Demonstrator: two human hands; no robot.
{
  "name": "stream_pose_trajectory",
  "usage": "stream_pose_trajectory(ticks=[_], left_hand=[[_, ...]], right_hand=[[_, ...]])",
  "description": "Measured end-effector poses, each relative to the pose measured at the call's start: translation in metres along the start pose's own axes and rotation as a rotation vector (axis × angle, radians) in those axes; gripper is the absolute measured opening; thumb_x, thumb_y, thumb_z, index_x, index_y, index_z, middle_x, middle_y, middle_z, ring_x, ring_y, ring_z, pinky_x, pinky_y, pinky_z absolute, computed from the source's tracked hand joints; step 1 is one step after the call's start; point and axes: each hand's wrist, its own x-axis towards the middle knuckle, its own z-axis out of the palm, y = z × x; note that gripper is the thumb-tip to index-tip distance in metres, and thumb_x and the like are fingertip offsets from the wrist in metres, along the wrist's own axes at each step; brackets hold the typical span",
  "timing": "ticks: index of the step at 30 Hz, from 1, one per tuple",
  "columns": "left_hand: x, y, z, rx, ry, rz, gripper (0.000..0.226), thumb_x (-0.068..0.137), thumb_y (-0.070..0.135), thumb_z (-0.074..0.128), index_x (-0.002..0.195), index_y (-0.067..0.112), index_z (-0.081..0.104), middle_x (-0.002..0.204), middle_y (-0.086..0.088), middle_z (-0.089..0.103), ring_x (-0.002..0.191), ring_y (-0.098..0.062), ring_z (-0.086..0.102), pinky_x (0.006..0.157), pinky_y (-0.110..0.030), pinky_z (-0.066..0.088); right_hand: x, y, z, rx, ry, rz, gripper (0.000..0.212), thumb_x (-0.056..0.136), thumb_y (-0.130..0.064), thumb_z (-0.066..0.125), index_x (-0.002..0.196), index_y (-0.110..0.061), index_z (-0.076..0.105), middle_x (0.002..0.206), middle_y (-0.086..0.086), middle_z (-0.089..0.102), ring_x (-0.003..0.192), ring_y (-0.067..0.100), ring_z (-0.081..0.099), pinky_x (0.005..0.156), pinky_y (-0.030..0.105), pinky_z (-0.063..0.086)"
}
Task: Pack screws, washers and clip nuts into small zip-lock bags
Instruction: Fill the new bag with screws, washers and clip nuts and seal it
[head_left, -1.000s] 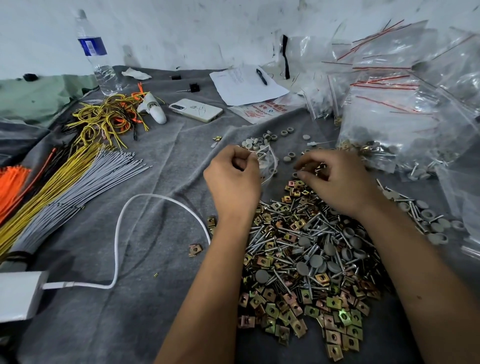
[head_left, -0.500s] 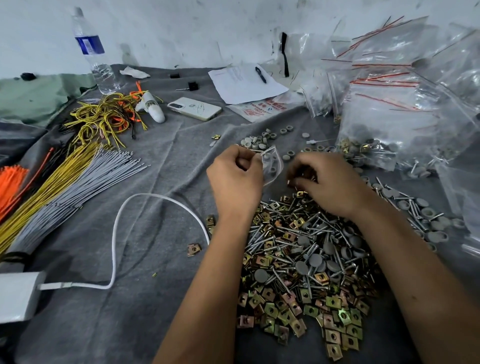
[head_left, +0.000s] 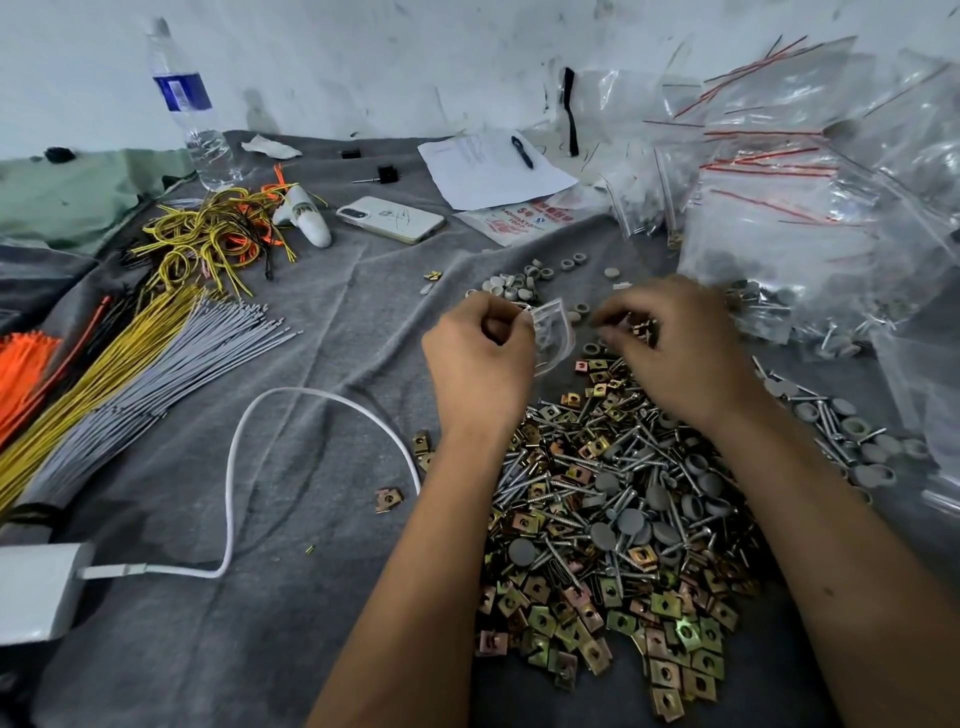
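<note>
Both your hands work above the hardware pile (head_left: 613, 525): L hand (head_left: 480, 364) pinches small zip-lock bag (head_left: 553, 335), R hand (head_left: 675, 345) pinches clip nuts (head_left: 643, 328) beside it.

A scuffed, smudged white wall (head_left: 415, 57) closes off the far side. Below it spreads a wrinkled grey felt cloth (head_left: 291, 597) covering the work surface, with green fabric (head_left: 78, 192) at the far left (light looks dim, even).

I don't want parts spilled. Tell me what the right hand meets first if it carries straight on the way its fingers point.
Probably the small zip-lock bag pinched by the left hand; the right hand points leftward at it, though depth is unclear.
</note>
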Motion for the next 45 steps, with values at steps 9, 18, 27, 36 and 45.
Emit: stream_pose_trajectory(ticks=[9,18,27,36,45], left_hand=[[0.000,-0.001,-0.001,0.008,0.005,0.011,0.017,0.090,0.012,0.075,0.076,0.020,0.072,0.050,0.023,0.054,0.046,0.001,0.046,0.046,-0.014,0.035],[0.000,0.000,0.000,-0.005,-0.020,0.008,0.017,0.090,0.012,0.074,0.076,0.020,0.072,0.050,0.021,0.052,0.047,0.000,0.044,0.047,-0.020,0.037],[0.000,0.000,-0.001,-0.016,-0.013,0.014,0.020,0.091,0.010,0.073,0.075,0.022,0.071,0.050,0.021,0.052,0.047,-0.001,0.043,0.046,-0.015,0.036],[0.000,0.000,-0.002,-0.028,-0.014,-0.003,0.020,0.091,0.011,0.073,0.075,0.022,0.071,0.051,0.021,0.053,0.047,0.000,0.044,0.046,-0.016,0.035],[0.000,-0.001,-0.001,-0.027,-0.004,0.007,0.017,0.091,0.011,0.073,0.077,0.020,0.072,0.050,0.022,0.052,0.048,-0.001,0.043,0.047,-0.016,0.036]], right_hand=[[0.003,-0.006,0.007,-0.326,-0.339,0.024,0.024,0.089,-0.038,0.074,0.111,-0.027,0.072,0.120,0.001,0.059,0.121,0.024,0.041,0.102,0.045,0.040],[-0.001,-0.011,-0.002,0.269,0.132,0.015,0.019,0.086,-0.012,0.080,0.095,-0.024,0.069,0.088,-0.015,0.069,0.081,0.000,0.068,0.074,0.014,0.054],[0.000,0.000,-0.015,0.369,0.153,0.083,0.018,0.087,-0.009,0.079,0.101,-0.020,0.075,0.095,-0.008,0.075,0.084,0.006,0.072,0.073,0.029,0.061],[-0.001,0.002,-0.015,-0.250,-0.449,0.086,0.031,0.084,-0.047,0.077,0.111,-0.031,0.074,0.113,-0.001,0.056,0.118,0.020,0.040,0.103,0.044,0.036],[-0.005,-0.005,-0.014,0.306,-0.096,0.124,0.009,0.090,-0.017,0.076,0.098,-0.021,0.074,0.090,-0.009,0.073,0.083,0.001,0.068,0.074,0.013,0.053]])
